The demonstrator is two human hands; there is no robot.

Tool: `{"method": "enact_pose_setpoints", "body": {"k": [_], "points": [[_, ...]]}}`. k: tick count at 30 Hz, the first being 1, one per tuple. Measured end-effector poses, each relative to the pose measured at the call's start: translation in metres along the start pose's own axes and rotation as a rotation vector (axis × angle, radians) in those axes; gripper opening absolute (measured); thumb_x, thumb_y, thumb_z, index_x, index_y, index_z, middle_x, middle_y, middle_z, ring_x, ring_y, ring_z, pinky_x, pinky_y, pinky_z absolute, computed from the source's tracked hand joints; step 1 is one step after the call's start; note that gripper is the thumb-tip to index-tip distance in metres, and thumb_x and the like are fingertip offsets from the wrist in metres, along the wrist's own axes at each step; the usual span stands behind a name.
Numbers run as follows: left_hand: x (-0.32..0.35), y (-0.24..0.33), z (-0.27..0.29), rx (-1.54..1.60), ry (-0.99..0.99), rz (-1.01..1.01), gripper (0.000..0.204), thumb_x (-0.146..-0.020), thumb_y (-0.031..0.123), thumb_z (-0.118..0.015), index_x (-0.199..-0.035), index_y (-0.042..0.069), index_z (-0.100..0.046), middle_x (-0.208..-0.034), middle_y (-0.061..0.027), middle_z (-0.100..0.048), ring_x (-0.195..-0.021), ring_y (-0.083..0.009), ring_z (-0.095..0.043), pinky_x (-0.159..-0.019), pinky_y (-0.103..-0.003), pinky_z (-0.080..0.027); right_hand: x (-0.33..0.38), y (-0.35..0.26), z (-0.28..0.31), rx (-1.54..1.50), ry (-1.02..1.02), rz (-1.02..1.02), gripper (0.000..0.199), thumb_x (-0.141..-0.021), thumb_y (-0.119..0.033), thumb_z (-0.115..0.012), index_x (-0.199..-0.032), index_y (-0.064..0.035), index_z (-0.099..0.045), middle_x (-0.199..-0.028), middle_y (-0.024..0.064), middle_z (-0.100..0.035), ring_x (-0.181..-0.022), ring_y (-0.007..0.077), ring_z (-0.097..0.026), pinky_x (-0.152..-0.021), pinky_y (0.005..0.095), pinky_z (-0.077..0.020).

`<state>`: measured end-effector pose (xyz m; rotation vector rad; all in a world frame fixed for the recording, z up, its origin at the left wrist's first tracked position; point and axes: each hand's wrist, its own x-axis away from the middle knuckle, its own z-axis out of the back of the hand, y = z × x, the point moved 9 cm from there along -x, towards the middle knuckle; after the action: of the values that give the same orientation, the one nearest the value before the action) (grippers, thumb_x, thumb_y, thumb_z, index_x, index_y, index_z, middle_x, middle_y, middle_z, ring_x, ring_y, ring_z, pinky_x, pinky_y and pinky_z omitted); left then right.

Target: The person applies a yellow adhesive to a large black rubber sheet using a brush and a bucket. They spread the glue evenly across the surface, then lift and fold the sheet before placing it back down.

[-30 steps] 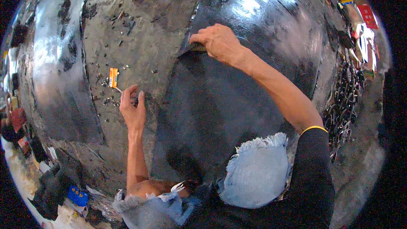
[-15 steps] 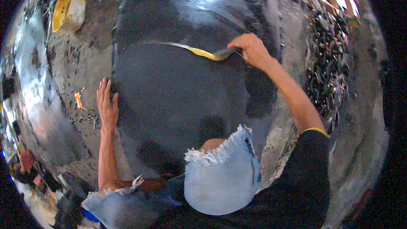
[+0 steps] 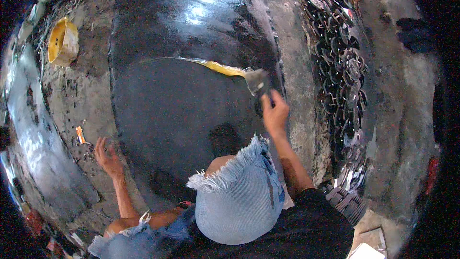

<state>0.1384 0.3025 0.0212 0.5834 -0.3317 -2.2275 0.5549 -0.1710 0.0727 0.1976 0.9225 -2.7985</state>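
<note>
A large black sheet (image 3: 177, 110) lies flat on the floor before me. Its far part is wet and shiny, its near part matte. Between them runs a curved bead of yellow glue (image 3: 223, 68). At the right end of this bead, a wide-headed scraper (image 3: 257, 80) meets the sheet, its handle in my right hand (image 3: 276, 115). My right fingers are closed round that handle, though blurred. My left hand (image 3: 109, 158) holds nothing; its fingers are spread just beside the sheet's left edge, over the floor.
A yellow tub (image 3: 63, 43) stands at the far left. A small orange-and-white packet (image 3: 80, 135) lies near my left hand, beside a long shiny strip (image 3: 43, 134). On the right are many dark curved pieces (image 3: 340, 67) in a long heap. My denim-covered knee (image 3: 239, 201) rises close in front.
My right hand has come nearer to me, and the scraper has turned so its broad head shows. My left hand has drawn back from the sheet's edge. The whole view has shifted.
</note>
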Motion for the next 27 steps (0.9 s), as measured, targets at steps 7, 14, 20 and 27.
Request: {"method": "enact_pose_setpoints", "body": {"k": [7, 14, 20, 27], "points": [[0.019, 0.043, -0.041, 0.305, -0.156, 0.121, 0.040, -0.086, -0.003, -0.068, -0.125, 0.005, -0.066, -0.114, -0.0122, -0.064, -0.106, -0.0281, -0.060, -0.092, -0.040, -0.050, -0.089, 0.010, -0.050, 0.401, -0.088, -0.020, 0.043, -0.082, -0.039, -0.073, -0.105, -0.0029, -0.074, -0.094, 0.0226, -0.073, -0.090, 0.0403, -0.070, -0.078, 0.0534, -0.0514], [0.004, 0.029, -0.036, 0.352, -0.120, 0.293, 0.041, -0.083, 0.002, -0.073, -0.124, 0.005, -0.065, -0.111, -0.0121, -0.061, -0.100, -0.0262, -0.060, -0.086, -0.037, -0.051, -0.069, -0.207, -0.230, 0.241, -0.207, 0.391, 0.041, -0.081, -0.036, -0.074, -0.109, -0.0063, -0.074, -0.106, 0.0210, -0.072, -0.094, 0.0414, -0.069, -0.084, 0.0508, -0.0544], [-0.001, 0.042, -0.053, 0.279, -0.214, 0.277, 0.041, -0.085, 0.009, -0.074, -0.125, 0.009, -0.064, -0.125, -0.0133, -0.056, -0.117, -0.0344, -0.053, -0.102, -0.047, -0.041, -0.009, -0.340, -0.324, 0.157, -0.201, 0.737, 0.045, -0.085, -0.039, -0.070, -0.119, -0.0105, -0.072, -0.104, 0.0193, -0.074, -0.094, 0.0405, -0.071, -0.084, 0.0503, -0.0566], [-0.010, -0.007, -0.023, 0.246, -0.026, 0.183, 0.031, -0.088, 0.005, -0.069, -0.118, 0.008, -0.067, -0.119, -0.0113, -0.062, -0.114, -0.0325, -0.055, -0.101, -0.045, -0.041, 0.027, -0.401, -0.312, 0.337, -0.580, 0.745, 0.033, -0.090, -0.034, -0.067, -0.118, -0.0166, -0.073, -0.096, 0.0141, -0.076, -0.089, 0.0389, -0.072, -0.076, 0.0521, -0.0564]]}}
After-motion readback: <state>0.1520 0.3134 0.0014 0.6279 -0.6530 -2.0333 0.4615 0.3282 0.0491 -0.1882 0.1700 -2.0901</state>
